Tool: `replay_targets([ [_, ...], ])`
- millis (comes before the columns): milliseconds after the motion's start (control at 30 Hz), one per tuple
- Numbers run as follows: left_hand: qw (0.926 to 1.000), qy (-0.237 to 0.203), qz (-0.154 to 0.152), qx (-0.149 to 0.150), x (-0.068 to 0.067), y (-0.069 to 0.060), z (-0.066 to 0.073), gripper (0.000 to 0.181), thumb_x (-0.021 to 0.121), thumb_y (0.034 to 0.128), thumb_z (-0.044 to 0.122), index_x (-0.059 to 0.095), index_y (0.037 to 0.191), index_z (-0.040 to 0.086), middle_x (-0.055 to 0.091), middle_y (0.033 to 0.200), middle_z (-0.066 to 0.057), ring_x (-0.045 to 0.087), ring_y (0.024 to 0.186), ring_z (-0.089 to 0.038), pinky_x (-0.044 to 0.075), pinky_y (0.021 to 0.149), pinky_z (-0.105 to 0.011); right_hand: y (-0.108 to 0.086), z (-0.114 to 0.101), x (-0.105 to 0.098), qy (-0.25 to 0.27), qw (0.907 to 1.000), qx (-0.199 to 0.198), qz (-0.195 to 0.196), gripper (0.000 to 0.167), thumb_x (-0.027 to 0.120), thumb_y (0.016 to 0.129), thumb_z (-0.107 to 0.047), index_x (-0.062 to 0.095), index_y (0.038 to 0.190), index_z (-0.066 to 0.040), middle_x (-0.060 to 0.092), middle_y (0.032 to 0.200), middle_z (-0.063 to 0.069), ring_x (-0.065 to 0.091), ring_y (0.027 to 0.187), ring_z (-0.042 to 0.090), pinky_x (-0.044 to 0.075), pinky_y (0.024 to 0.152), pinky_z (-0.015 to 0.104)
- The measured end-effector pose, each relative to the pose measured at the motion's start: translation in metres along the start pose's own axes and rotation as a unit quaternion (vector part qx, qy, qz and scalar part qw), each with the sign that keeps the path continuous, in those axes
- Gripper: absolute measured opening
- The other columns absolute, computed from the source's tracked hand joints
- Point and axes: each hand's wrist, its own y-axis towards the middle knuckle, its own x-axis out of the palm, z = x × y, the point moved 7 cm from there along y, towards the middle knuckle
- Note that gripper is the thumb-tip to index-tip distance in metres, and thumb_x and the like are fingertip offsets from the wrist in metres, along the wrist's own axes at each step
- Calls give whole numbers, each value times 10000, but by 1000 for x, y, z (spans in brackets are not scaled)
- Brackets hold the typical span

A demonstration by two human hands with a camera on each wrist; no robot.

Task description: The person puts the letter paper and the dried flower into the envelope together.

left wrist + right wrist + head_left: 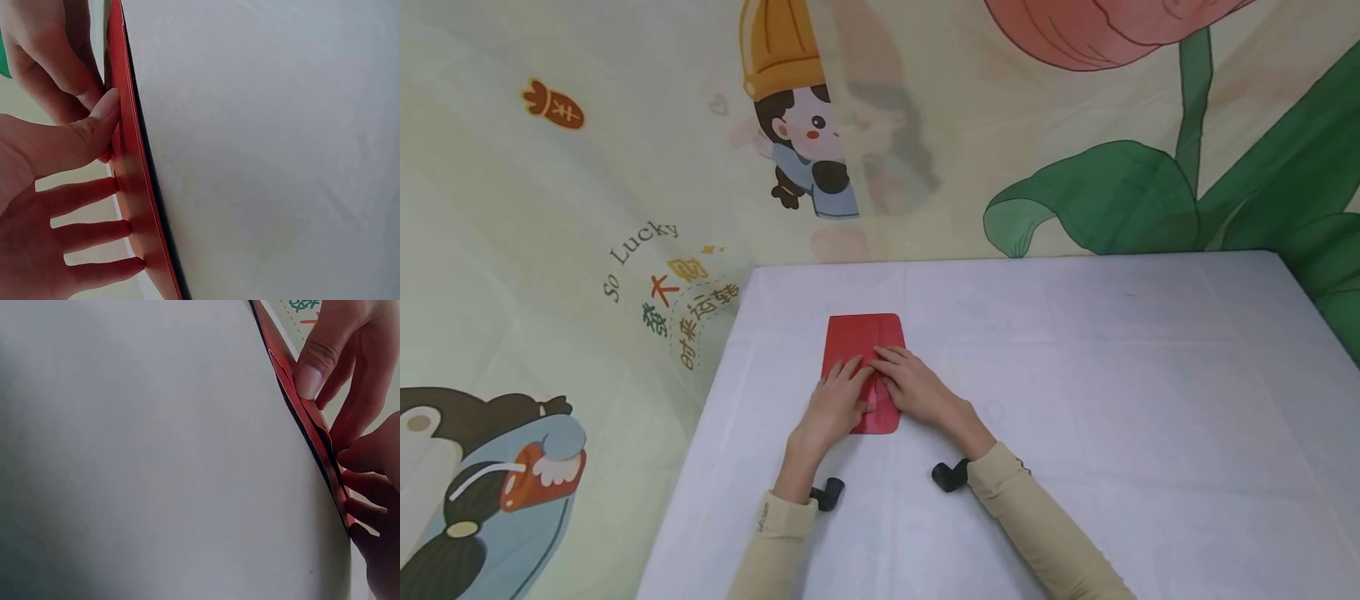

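Note:
A red envelope [855,335] lies flat on the white-covered table, with a lengthwise crease or flap edge near its right side. Across its left and middle part lies my left hand [832,406]. Its fingers are spread and fairly straight, with the tips touching the red surface, and the thumb [106,106] rests at the near part. From the right my right hand [919,386] reaches over the envelope, its fingertips beside the left ones at the crease. Seen edge-on in the right wrist view, a thin red layer [320,428] stands slightly raised between the hands.
The white tablecloth [1112,400] spreads wide to the right and in front. Behind and to the left hangs a printed cloth [647,158] with cartoon figures. A black wrist camera [951,477] sits by the right cuff, another black camera [830,495] by the left.

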Motion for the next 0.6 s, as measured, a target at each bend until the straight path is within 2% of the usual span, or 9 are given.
replay_targets([
  [167,10000,31,28,-19,-1,4,-3,622,796,907,231,555,1468,109,490,1543,-162,455,1423,-406,484,1051,-629,-3,5,-5,389,9991,99,142,457,608,1023,-109,558,1477,-90,465,1590,100,387,1503,307,428,1163,465],
  [333,9990,110,404,-144,-9,6,-7,418,765,916,131,667,1318,70,641,1356,-135,631,1209,-336,587,936,-497,-18,13,-21,683,9966,92,446,413,598,1021,-84,596,1434,-81,554,1509,103,473,1439,310,444,1148,483],
  [433,9975,112,645,-270,-18,6,-9,367,767,900,87,693,1258,54,684,1250,-128,672,1084,-307,613,870,-445,-32,21,-36,684,9955,225,613,367,588,1027,-93,630,1392,-81,596,1456,111,497,1410,314,421,1166,491],
  [600,9947,151,952,-357,-34,6,-7,261,754,938,178,709,1162,51,703,1076,-120,662,910,-267,618,793,-419,-53,38,-64,417,9939,585,835,326,576,1037,-121,649,1346,-52,604,1432,160,495,1402,337,391,1179,515],
])
